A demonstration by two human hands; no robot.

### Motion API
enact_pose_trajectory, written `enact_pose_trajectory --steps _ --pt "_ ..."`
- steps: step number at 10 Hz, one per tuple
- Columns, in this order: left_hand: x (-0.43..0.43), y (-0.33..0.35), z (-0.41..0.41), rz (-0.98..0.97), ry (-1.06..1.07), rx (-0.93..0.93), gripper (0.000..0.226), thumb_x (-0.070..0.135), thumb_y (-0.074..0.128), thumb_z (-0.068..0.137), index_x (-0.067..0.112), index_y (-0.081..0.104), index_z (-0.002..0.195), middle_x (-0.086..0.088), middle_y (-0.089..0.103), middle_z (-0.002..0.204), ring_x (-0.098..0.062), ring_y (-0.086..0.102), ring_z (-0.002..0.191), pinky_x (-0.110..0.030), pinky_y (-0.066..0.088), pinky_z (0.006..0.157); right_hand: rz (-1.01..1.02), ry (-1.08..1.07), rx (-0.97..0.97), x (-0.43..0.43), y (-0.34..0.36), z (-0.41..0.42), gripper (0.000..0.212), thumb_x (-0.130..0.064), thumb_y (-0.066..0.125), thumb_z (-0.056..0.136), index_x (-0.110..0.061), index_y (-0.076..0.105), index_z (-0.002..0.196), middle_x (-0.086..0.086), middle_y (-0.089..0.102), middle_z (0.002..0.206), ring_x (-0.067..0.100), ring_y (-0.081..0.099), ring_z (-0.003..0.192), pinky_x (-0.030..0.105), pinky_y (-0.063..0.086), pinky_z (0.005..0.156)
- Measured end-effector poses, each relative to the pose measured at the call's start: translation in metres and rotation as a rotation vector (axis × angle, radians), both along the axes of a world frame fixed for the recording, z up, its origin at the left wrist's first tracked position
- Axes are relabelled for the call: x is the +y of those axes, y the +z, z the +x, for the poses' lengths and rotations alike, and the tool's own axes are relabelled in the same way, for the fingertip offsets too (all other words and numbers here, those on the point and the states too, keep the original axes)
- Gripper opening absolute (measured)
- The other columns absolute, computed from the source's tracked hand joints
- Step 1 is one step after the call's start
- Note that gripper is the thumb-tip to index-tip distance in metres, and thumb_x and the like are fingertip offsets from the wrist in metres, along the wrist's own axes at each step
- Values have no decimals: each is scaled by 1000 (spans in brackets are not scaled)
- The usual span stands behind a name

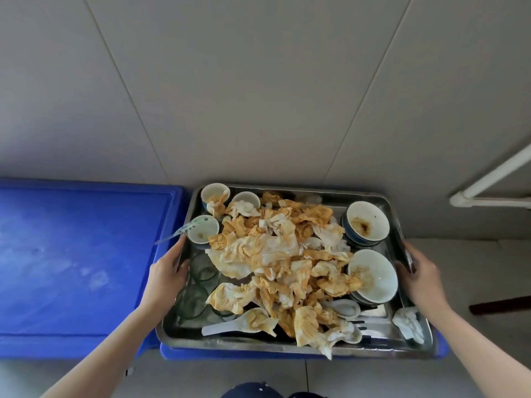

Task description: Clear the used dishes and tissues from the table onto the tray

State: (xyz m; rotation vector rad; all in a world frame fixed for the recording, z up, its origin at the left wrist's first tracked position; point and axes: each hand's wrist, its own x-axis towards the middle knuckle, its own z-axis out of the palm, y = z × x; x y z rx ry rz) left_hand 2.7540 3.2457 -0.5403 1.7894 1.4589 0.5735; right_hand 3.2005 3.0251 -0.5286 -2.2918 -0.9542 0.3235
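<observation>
A steel tray (339,195) lies low in the view on a blue surface. It is heaped with orange-stained tissues (275,254). Used bowls (367,222) stand stacked at its right side, with smaller bowls (215,193) at the back left. Clear glasses (191,301) fill the left front, and a white spoon (224,327) lies near the front rim. My left hand (166,275) grips the tray's left rim. My right hand (418,272) grips the right rim.
A big blue plastic lid or bin top (77,254) lies to the left of the tray. Behind stands a pale tiled wall. White pipes (494,179) run at the right. One clean tissue (409,324) sits in the tray's front right corner.
</observation>
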Motion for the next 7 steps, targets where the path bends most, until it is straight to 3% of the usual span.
enact_pose_trajectory --steps 1,2,3,4,5,6,7 --pt "-1 -2 3 -9 16 -26 64 2 53 93 34 35 146 18 53 120 -2 58 90 -15 49 70 -43 7 -27 8 2 7 58 -9 64 87 -25 45 139 9 61 127 31 58 114 36 44 90" --pt "-1 -2 6 -12 -2 6 65 2 51 94 31 31 148 12 53 117 -12 59 87 -25 52 72 -131 4 -64 10 3 7 59 -21 62 90 -32 38 143 14 64 120 36 61 105 40 49 79" --pt "2 1 5 -50 -46 102 71 4 49 94 31 16 151 2 56 105 -17 60 73 -31 53 60 -250 23 -81 8 7 7 60 -31 58 92 -37 30 145 19 66 111 39 63 94 39 49 71" --pt "6 4 2 -66 -130 256 77 9 49 95 26 0 151 -3 56 88 -13 56 62 -24 42 47 -291 42 -97 5 16 10 61 -27 60 90 -34 33 145 13 67 105 36 62 94 36 46 71" --pt "11 6 -1 -146 -160 296 75 16 50 96 24 0 151 -7 56 103 -19 58 73 -28 46 58 -189 5 -51 1 23 13 56 -16 60 88 -26 43 141 2 63 89 30 61 92 33 43 76" --pt "9 10 -6 -171 -136 305 74 22 55 94 19 8 152 -15 52 120 -26 55 91 -34 46 74 -87 -1 -41 -7 30 9 51 -9 61 86 -21 51 135 5 65 97 26 62 92 31 44 82" --pt "8 18 -15 -128 -58 325 67 25 55 93 16 20 149 -17 47 122 -27 51 93 -33 41 75 -18 -7 -10 -8 35 2 48 -8 62 86 -19 54 132 9 66 102 22 61 88 28 43 83"
